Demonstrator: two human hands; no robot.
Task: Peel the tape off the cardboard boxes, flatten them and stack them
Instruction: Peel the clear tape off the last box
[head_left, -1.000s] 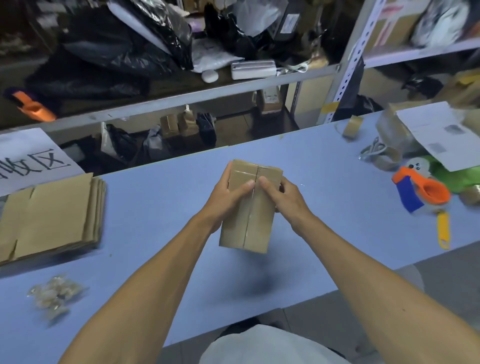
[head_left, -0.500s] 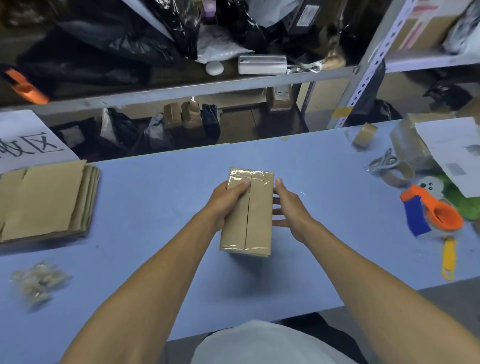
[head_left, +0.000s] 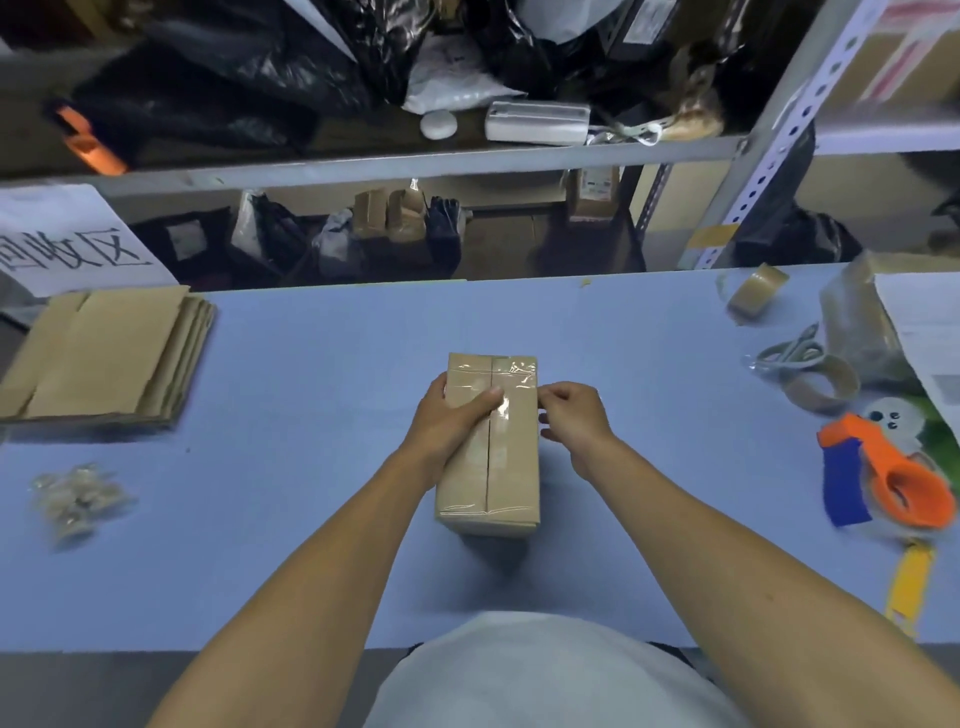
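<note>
Taped cardboard box (head_left: 511, 467), long axis pointing away, flat on table (head_left: 311, 389)

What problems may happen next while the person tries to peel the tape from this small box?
1. The clear tape looks thin and lies flat; picked at the box's right edge, it may tear into strips.
2. Only the left hand steadies the cardboard box; a hard pull by the right hand might slide or tip it.
3. Peeling could rip the cardboard surface.
</note>
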